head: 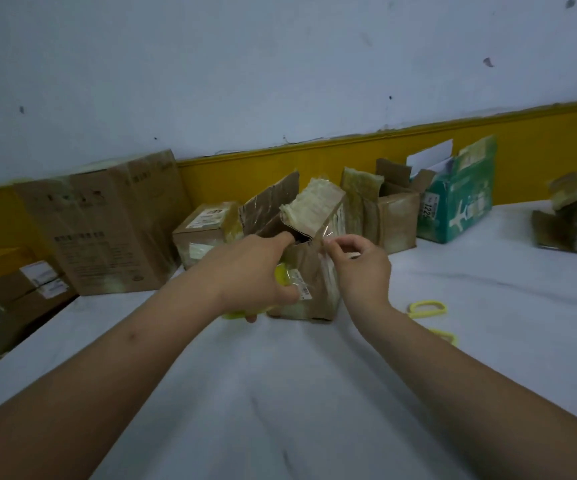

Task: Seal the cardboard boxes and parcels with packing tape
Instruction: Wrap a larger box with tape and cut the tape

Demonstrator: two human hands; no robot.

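So the small crumpled cardboard box [315, 289] is standing upright between both grips, top flaps [269, 206] sticking up open. A clear packing tape strip [330, 230] is running from the right hand's [360, 268] pinch onto the box's top corner. The yellow tape dispenser [282, 277] is sitting in the left hand's [256, 271] grip, pressed against the box's front.

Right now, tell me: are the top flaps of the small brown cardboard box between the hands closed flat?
No, the small brown cardboard box has its flaps standing upright, open.
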